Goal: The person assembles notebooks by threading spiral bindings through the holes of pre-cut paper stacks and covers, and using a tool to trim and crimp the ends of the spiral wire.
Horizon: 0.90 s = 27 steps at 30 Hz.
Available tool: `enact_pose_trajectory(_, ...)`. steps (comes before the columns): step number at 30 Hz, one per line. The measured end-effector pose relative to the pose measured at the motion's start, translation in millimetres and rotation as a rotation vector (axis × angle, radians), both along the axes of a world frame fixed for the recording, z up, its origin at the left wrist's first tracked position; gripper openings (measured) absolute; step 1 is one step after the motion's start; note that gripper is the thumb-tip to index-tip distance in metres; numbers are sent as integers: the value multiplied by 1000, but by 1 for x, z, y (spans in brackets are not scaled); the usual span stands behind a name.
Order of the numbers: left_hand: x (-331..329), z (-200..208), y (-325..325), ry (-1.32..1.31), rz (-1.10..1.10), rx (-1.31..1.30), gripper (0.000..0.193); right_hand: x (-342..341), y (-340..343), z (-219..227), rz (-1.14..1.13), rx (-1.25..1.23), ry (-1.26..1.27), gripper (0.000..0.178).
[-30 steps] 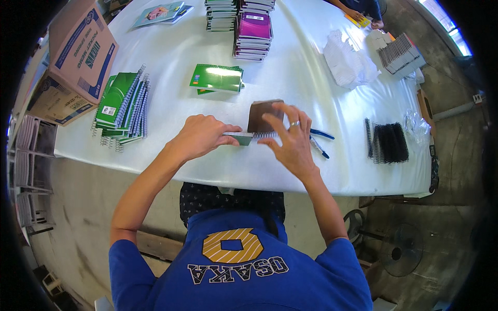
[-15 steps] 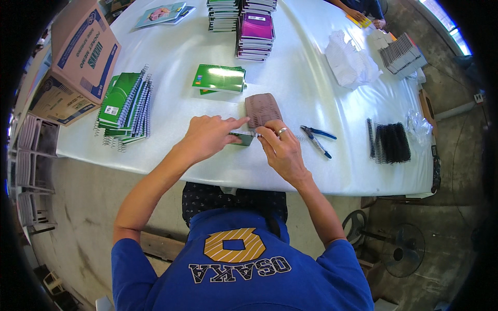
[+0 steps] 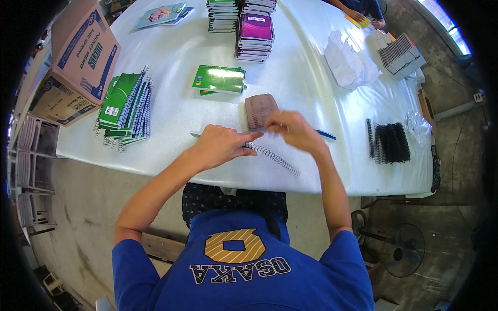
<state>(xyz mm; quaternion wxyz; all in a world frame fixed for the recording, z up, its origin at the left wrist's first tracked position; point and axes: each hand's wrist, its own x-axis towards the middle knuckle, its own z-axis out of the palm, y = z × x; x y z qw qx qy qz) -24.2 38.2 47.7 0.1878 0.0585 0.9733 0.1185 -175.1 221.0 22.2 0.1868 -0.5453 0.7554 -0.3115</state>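
Note:
My left hand [image 3: 222,147] is closed on a thin notebook that is almost wholly hidden under it; only a narrow greenish corner pokes out past the knuckles. From its fingertips a loose wire spiral coil [image 3: 275,158] trails out to the right and toward me. Above the coil, my right hand [image 3: 296,132] is raised with bent fingers, smeared by motion, beside a brown block with rows of small marks [image 3: 258,108]. Behind the right wrist, a blue-handled pair of pliers [image 3: 327,135] shows only in part.
Green notebooks [image 3: 219,78] lie beyond my hands. A spiral-bound stack [image 3: 122,106] and a cardboard box [image 3: 85,52] stand left; tall notebook piles [image 3: 254,31] are at the back. Black coils [image 3: 392,142] and white crumpled paper [image 3: 350,62] lie right. Another person's hand [image 3: 355,16] is far right.
My right hand has lifted away from the notebook edge, up and to the right, now covering most of the pliers. The coil has swung into view toward me. My left hand has shifted slightly nearer.

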Motion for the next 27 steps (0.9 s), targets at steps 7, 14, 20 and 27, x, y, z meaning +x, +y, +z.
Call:
enact_pose_trajectory(7, 0, -35, -20, 596, -140, 57, 65, -42, -36, -24, 130, -118, 367, 33)
enact_pose_trajectory(14, 9, -19, -15, 283, -167, 95, 64, -68, -13, 42, 84, 248, 97, 19)
enact_pose_trajectory(20, 7, -10, -14, 169, -126, 12, 58, -44, -25, 1, -10, 17, 481, 41)
enact_pose_trajectory(27, 4, -15, -19, 192, -216, 97, 55, 0, -8, -40, -385, 220, 357, 54)
